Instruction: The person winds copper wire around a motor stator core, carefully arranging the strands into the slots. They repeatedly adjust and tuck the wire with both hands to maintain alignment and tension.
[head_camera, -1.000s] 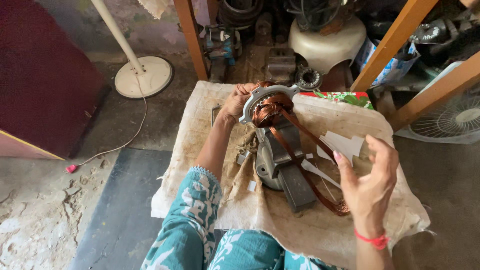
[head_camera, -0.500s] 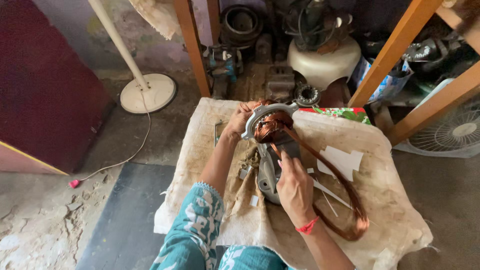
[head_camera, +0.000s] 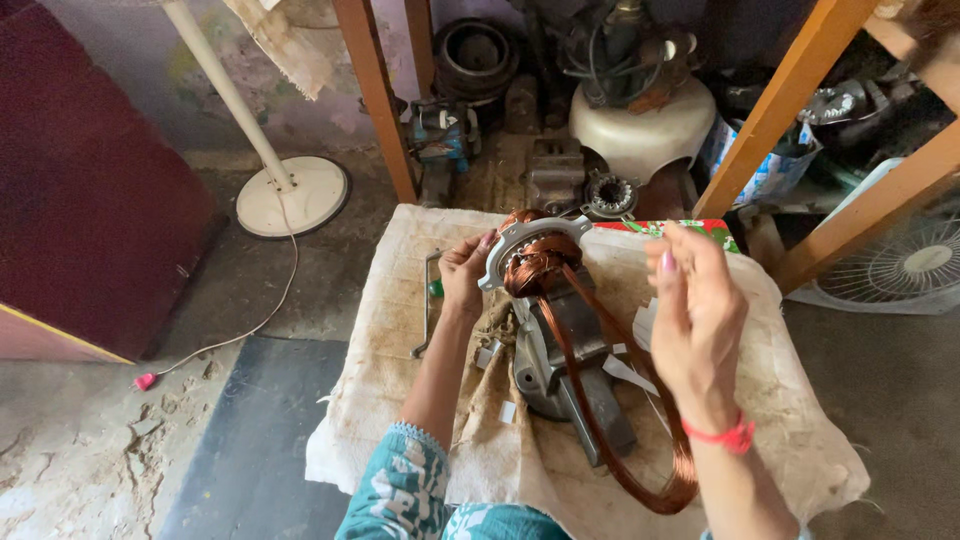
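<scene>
The cloth-covered table (head_camera: 400, 330) has bare room along its left edge and at the near right corner. In the middle the grey vise (head_camera: 575, 375) and the long copper wire loop (head_camera: 620, 440) block the way. Behind, the wooden posts (head_camera: 375, 100) and piled motor parts (head_camera: 640, 120) close off the back.

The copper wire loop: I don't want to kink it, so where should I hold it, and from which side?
Judging by its pose, grip the copper wire loop at its free rounded end near you, from the right. That end lies bare on the cloth; the far end is wound into the metal ring that the left hand holds.
</scene>
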